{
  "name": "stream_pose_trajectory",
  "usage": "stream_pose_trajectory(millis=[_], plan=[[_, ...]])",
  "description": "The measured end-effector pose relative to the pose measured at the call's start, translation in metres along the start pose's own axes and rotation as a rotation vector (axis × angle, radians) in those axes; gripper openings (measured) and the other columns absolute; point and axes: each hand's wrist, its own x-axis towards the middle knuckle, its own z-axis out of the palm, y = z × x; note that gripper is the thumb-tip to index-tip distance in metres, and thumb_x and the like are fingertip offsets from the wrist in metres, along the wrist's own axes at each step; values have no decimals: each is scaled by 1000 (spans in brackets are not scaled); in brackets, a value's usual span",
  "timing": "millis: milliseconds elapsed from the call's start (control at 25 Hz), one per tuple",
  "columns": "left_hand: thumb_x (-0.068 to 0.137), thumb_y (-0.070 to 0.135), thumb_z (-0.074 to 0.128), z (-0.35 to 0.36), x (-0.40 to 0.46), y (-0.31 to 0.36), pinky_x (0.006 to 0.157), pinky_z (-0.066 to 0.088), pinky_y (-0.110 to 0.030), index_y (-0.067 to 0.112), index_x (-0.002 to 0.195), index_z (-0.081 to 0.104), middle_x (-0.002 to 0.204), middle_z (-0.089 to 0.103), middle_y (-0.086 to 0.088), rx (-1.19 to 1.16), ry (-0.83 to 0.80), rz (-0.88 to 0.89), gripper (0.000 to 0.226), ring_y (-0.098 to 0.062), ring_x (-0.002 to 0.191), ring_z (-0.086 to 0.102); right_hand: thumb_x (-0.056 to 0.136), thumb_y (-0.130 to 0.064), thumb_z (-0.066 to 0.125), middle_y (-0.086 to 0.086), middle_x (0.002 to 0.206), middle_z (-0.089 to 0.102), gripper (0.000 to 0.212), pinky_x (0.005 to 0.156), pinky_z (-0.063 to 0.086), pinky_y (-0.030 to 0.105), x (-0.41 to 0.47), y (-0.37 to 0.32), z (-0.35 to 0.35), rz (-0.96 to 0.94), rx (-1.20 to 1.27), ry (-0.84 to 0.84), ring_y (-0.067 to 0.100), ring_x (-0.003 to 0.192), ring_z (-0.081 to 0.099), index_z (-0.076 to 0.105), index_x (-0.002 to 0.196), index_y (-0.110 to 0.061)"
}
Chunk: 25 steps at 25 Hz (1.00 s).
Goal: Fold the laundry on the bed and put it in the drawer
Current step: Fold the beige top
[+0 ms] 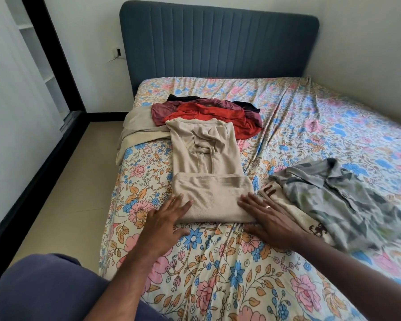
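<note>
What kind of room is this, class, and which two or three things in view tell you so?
Most likely a home bedroom. A bed with a floral sheet stands against a padded blue headboard, and a pile of unfolded clothes lies on it beyond a half-folded beige shirt.

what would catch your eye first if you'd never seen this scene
Two bare hands, left hand and right hand, lie flat at either end of a half-folded beige shirt near the bed's front edge. Behind it sits an unfolded heap topped by a red garment, and to the right a grey patterned polo shirt, all on a loud floral bedsheet.
</note>
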Motion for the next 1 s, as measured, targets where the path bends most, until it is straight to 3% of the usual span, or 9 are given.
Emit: stream_pose_trajectory(millis=[80, 280, 400, 480, 560, 680, 760, 880, 1000], plan=[[101, 53, 47, -1, 1, 0, 121, 12, -40, 51, 150, -5, 157, -9, 23, 25, -135, -40, 72, -3, 152, -4, 104, -64, 22, -16, 168, -10, 66, 127, -9, 40, 5, 2, 0, -55, 4, -38, -2, 150, -24, -7, 160, -42], [109, 31, 37, -7, 5, -5, 121, 21, -44, 37, 152, -5, 155, -9, 15, 306, -95, 92, 60, -6, 150, -5, 102, -60, 8, -17, 167, -9, 61, 122, -15, 42, 17, 12, -6, -147, -120, -91, 5, 153, -17, -8, 159, -44], [109, 20, 39, -14, 4, -4, 118, 24, -35, 33, 157, 10, 160, 1, 11, 332, -123, 133, 57, -15, 152, 23, 106, -47, 23, -12, 165, 23, 54, 126, 15, 43, 21, 7, -20, -142, -37, -145, 11, 150, 28, 13, 159, -44], [110, 23, 37, -29, 2, 1, 114, 32, -35, 35, 156, 26, 163, 25, 8, 253, -142, 84, 49, -21, 137, 42, 109, -35, 37, -6, 123, 66, 44, 92, 52, 27, 23, 5, -40, -63, 142, -130, 5, 99, 65, 31, 152, -46], [109, 28, 39, -52, -1, 2, 100, 47, -32, 34, 150, 43, 140, 58, 2, 77, -194, 0, 42, -22, 112, 55, 109, -31, 43, -16, 87, 60, 40, 66, 45, 13, 25, 3, -65, -55, 232, -150, -3, 64, 56, 40, 147, -44], [107, 29, 46, -91, -2, 1, 74, 50, -27, 32, 121, 64, 103, 66, -1, -130, -334, -46, 23, -24, 87, 63, 109, -26, 46, -19, 94, 60, 35, 73, 41, 13, 18, -4, -103, -96, 331, -296, -7, 76, 57, 52, 142, -34], [106, 29, 48, -112, -6, 6, 76, 49, -30, 24, 110, 67, 105, 67, -8, -152, -420, -37, 20, -28, 93, 62, 109, -22, 47, -15, 95, 63, 27, 75, 41, 13, 11, -11, -120, -137, 378, -373, -13, 76, 55, 62, 131, -24], [106, 29, 49, -134, -23, 16, 74, 46, -17, 20, 117, 69, 104, 66, -1, -197, -632, -17, 24, -13, 89, 57, 108, -25, 49, -1, 103, 69, 23, 81, 49, 22, -7, -22, -128, -140, 449, -494, -6, 87, 58, 66, 123, -22], [104, 27, 54, -147, -43, 18, 94, 51, -31, 11, 119, 70, 110, 69, -5, -445, -934, -36, 27, -18, 103, 62, 107, -28, 51, 1, 113, 72, 29, 90, 53, 28, -31, -33, -135, -178, 603, -676, 13, 103, 65, 67, 130, -19]])
